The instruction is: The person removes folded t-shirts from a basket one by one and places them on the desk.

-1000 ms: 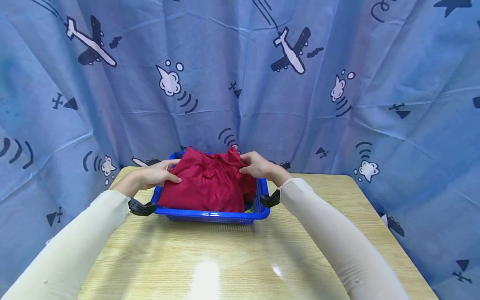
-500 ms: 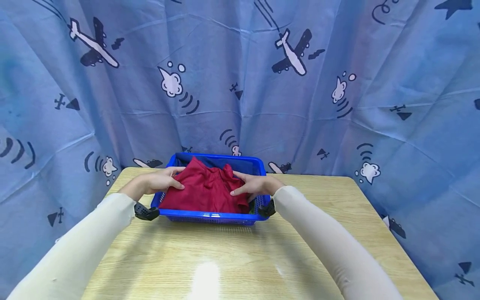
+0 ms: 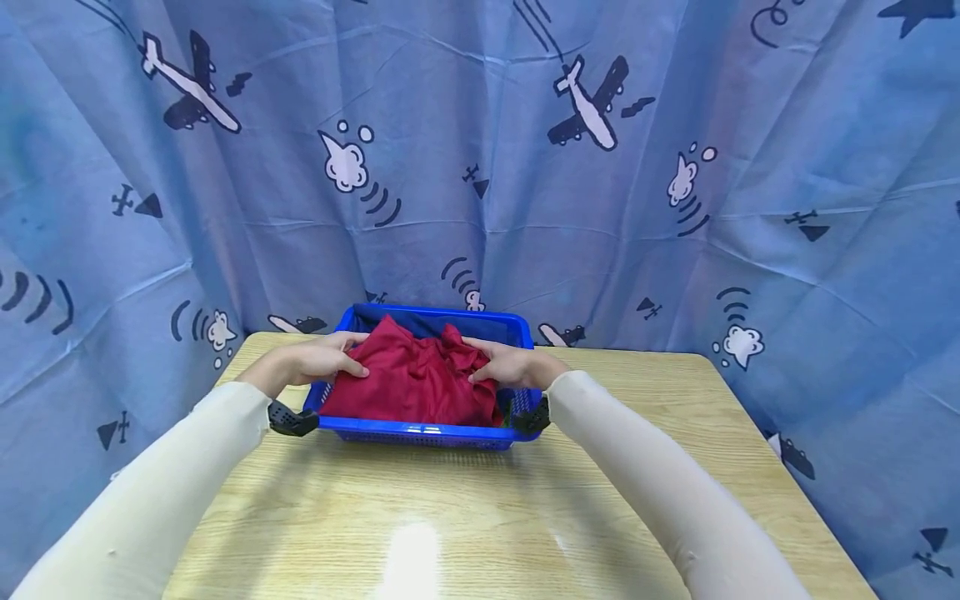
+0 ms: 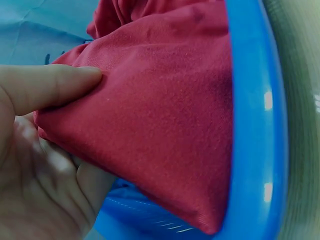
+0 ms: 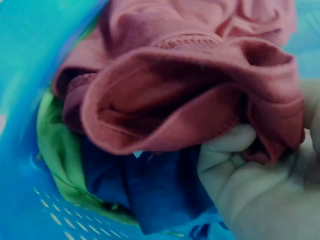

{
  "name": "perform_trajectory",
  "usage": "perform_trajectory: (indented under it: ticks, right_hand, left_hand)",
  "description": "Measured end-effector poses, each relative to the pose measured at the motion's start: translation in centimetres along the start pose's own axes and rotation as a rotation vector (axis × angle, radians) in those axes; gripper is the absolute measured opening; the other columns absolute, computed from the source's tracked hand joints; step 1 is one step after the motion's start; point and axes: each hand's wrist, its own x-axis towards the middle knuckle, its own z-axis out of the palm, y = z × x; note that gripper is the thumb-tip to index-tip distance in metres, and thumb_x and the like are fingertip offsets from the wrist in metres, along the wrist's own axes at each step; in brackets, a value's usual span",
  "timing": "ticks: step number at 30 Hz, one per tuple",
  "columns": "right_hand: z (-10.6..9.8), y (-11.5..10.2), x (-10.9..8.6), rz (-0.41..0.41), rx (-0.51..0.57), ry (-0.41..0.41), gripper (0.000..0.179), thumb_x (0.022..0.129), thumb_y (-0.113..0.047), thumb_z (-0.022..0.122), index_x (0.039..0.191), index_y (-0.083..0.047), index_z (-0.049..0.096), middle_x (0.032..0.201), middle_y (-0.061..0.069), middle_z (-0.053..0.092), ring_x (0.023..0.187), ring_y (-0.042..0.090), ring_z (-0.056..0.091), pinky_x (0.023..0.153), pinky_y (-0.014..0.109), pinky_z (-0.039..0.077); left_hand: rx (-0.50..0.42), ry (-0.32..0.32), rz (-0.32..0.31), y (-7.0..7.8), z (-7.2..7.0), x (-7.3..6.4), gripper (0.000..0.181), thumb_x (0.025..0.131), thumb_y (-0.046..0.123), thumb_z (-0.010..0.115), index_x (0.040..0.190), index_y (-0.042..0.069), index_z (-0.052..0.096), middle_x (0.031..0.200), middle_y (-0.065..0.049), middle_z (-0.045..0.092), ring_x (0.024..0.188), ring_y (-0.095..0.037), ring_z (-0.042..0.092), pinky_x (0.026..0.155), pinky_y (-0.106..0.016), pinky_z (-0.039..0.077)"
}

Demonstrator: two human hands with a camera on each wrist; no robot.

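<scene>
A red garment point(image 3: 412, 379) lies bunched in the blue plastic basket point(image 3: 420, 429), its cloth raised between both hands. My left hand point(image 3: 318, 358) pinches its left side; in the left wrist view the thumb rests on top of the cloth point(image 4: 155, 115) with the fingers beneath. On the other side, my right hand point(image 3: 513, 367) grips a bunched fold. The right wrist view shows a hemmed opening of the garment point(image 5: 165, 100) gaping beside the curled fingers. Under it lie a dark blue cloth point(image 5: 150, 185) and a bright green cloth point(image 5: 62, 155).
The basket stands toward the back of a light wooden table point(image 3: 315, 517). Behind the table hangs a blue curtain point(image 3: 480, 192) printed with airplanes and clouds. Each wrist wears a black camera band, the left one point(image 3: 292, 419) close by the basket's front left corner.
The red garment has come down into the basket, uncovering the back rim and dark blue cloth. My right hand has moved lower; in the last half second both hands have barely shifted.
</scene>
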Motion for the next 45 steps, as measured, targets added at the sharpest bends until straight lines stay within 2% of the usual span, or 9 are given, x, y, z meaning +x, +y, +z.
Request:
perform_trajectory:
  ticks: [5,12,16,20,29,32,38,41,45]
  right_hand:
    - [-1.5,-0.5,-1.2,-0.055,0.068,-0.053,0.085,0.1,0.008,0.048,0.164,-0.027,0.006,0.161,0.015,0.038,0.119,0.014,0.06,0.1,0.034,0.055]
    - [-3.5,-1.9,-3.7,-0.155,0.117,-0.094,0.084,0.101,0.007,0.047,0.165,-0.026,0.004,0.167,0.012,0.028,0.121,0.01,0.059,0.1,0.029,0.054]
    - [-4.6,-2.5,-4.8,-0.195,0.13,-0.084,0.081,0.101,0.007,0.046,0.165,-0.025,0.008,0.164,0.013,0.031,0.11,0.006,0.064,0.092,0.026,0.057]
    - [-5.7,-3.2,-5.9,-0.223,0.118,-0.071,0.08,0.102,0.006,0.046,0.165,-0.026,0.009,0.161,0.012,0.034,0.108,0.005,0.064,0.09,0.025,0.057]
    - [-8.3,-4.1,-8.9,-0.239,0.107,-0.016,0.079,0.103,-0.003,0.051,0.164,-0.031,0.009,0.168,0.009,0.025,0.12,0.005,0.059,0.095,0.027,0.056]
    - [-9.3,-4.0,-9.8,-0.256,0.122,-0.01,0.078,0.104,-0.003,0.05,0.164,-0.03,0.008,0.164,0.007,0.031,0.118,0.006,0.062,0.095,0.027,0.057]
    - [-11.3,-4.4,-11.9,-0.303,0.178,-0.002,0.078,0.104,-0.005,0.05,0.164,-0.029,0.007,0.139,-0.004,0.055,0.106,0.009,0.069,0.09,0.03,0.06]
    - [-12.3,-4.7,-13.0,-0.326,0.204,0.012,0.078,0.104,-0.006,0.05,0.164,-0.029,0.007,0.138,-0.008,0.056,0.109,0.009,0.068,0.091,0.029,0.059]
    - [-13.6,-4.8,-14.6,-0.328,0.201,0.075,0.077,0.105,-0.007,0.049,0.164,-0.03,0.006,0.138,-0.011,0.053,0.112,0.007,0.066,0.092,0.028,0.058]
  left_hand:
    - [-0.017,0.014,0.012,0.8,-0.4,-0.5,0.077,0.096,0.003,0.057,0.161,0.006,0.015,0.147,-0.019,0.042,0.114,-0.018,0.061,0.1,-0.04,0.055]
    - [-0.068,-0.012,0.066,3.2,-0.7,-0.8,0.071,0.096,-0.002,0.056,0.158,0.006,0.023,0.125,-0.007,0.061,0.105,-0.016,0.067,0.092,-0.037,0.059]
    - [-0.079,-0.013,0.101,4.3,-0.7,-0.7,0.068,0.096,-0.003,0.056,0.156,0.005,0.026,0.119,-0.004,0.063,0.102,-0.016,0.068,0.089,-0.034,0.059]
    - [-0.087,-0.014,0.126,5.6,-0.7,-0.6,0.066,0.096,-0.001,0.056,0.155,0.006,0.027,0.117,-0.002,0.064,0.101,-0.016,0.069,0.088,-0.033,0.06]
    - [-0.133,-0.044,0.176,8.7,-0.1,0.1,0.068,0.096,-0.002,0.055,0.157,0.01,0.026,0.123,-0.002,0.061,0.106,-0.016,0.067,0.091,-0.035,0.059]
    - [-0.135,-0.042,0.179,9.8,0.3,0.5,0.069,0.097,-0.001,0.055,0.158,0.013,0.025,0.127,-0.003,0.059,0.107,-0.017,0.067,0.091,-0.036,0.06]
    - [-0.169,-0.029,0.201,12.3,1.0,1.6,0.068,0.097,-0.002,0.054,0.157,0.015,0.027,0.127,-0.006,0.058,0.106,-0.018,0.067,0.088,-0.038,0.061]
    - [-0.189,-0.012,0.224,13.5,1.6,2.1,0.066,0.097,-0.003,0.053,0.156,0.016,0.03,0.128,-0.005,0.057,0.107,-0.017,0.065,0.087,-0.036,0.06]
    - [-0.209,0.002,0.258,14.9,2.6,3.0,0.066,0.097,-0.003,0.052,0.156,0.016,0.03,0.131,-0.006,0.054,0.111,-0.018,0.061,0.089,-0.033,0.058]
